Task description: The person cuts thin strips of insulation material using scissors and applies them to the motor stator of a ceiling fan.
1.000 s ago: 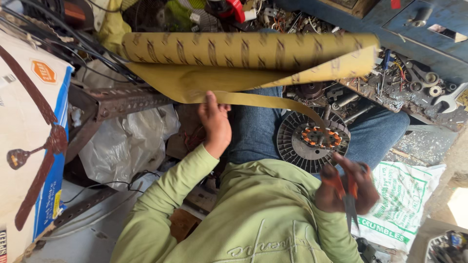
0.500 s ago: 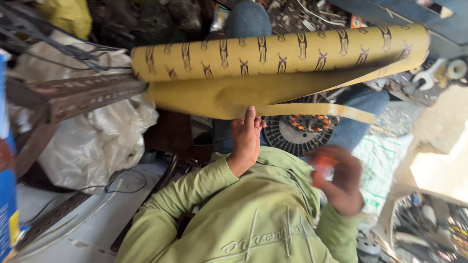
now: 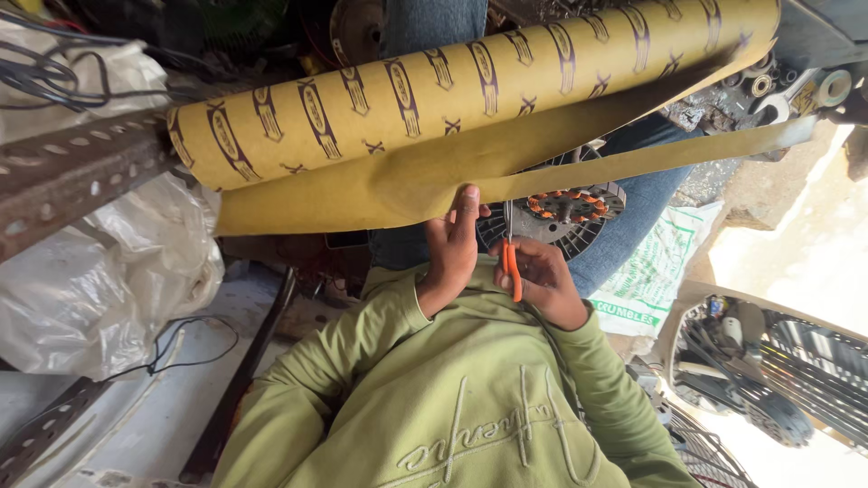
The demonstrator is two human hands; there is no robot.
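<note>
One paper roll (image 3: 470,95), one scissors (image 3: 512,262), two hands.

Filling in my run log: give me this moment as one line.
left hand: holding yellow paper sheet | right hand: gripping orange-handled scissors at sheet's edge | paper roll above

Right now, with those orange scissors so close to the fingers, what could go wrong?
1. The left hand pinches the yellow paper sheet right beside the blades of the scissors that the right hand holds, so a finger could get nicked.
2. The long strip hangs loose, so it might tear or the cut might wander.
3. The paper roll lies tilted across the knees and could perhaps roll off.
</note>
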